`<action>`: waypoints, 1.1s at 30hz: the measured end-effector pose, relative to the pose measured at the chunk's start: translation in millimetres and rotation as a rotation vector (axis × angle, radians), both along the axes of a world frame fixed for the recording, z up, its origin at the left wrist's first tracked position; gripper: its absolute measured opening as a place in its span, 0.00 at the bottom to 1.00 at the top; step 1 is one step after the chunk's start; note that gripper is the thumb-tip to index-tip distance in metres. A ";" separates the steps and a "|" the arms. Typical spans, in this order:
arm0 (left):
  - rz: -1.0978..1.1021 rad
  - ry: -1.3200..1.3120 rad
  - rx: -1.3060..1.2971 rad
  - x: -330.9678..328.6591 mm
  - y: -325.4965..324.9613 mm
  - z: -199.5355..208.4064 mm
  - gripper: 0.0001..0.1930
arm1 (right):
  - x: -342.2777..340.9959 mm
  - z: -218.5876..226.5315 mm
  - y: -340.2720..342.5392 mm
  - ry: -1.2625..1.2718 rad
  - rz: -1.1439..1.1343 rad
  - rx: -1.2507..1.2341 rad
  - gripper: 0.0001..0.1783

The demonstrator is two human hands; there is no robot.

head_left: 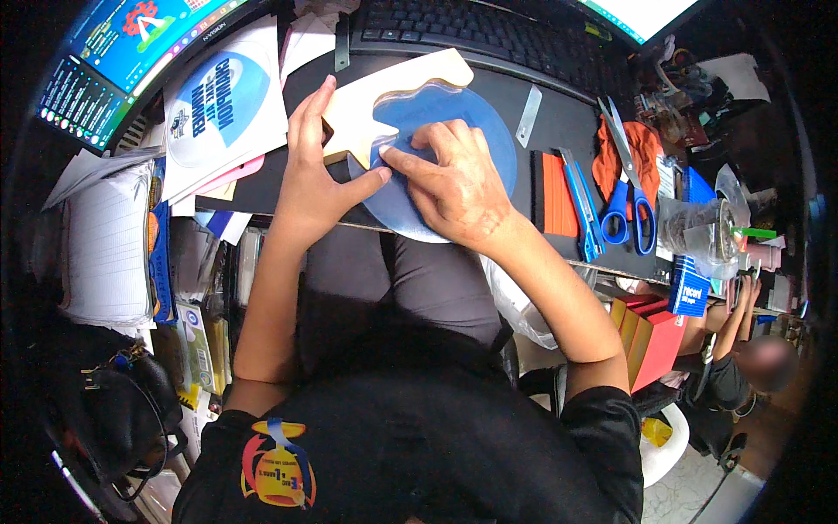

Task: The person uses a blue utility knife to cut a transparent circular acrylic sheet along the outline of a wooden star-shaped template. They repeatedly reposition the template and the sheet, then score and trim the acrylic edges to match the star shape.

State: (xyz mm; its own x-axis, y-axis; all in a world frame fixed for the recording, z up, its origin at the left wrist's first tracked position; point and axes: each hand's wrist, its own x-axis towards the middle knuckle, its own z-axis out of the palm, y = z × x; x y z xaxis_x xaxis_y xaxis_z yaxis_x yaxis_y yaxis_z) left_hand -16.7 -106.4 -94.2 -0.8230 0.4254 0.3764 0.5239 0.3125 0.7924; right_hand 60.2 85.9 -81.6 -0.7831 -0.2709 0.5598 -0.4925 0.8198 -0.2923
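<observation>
A pale, cream-coloured flat piece (pixel 353 103) with a wavy edge and a pointed tip lies partly over a blue round disc (pixel 489 118). The disc overhangs the desk's near edge, above my lap. My left hand (pixel 312 179) is open at the left end of the pale piece, its fingers stretched upward and its thumb reaching onto the disc. Over the disc's middle is my right hand (pixel 458 183), with one finger extended to the pale tip and the others curled. Whether anything small is between its fingers is hidden.
On the right lie an orange-and-black pad (pixel 555 196), a blue utility knife (pixel 583 205), blue-handled scissors (pixel 630 205) and an orange cloth (pixel 646 148). A keyboard (pixel 454 35) spans the back. Printed sheets (pixel 262 79) lie left. Another person (pixel 724 375) sits far right.
</observation>
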 end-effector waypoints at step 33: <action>-0.030 0.001 0.014 -1.9 -1.4 -4.8 0.53 | -6.8 -7.8 -3.6 0.039 0.088 0.002 0.16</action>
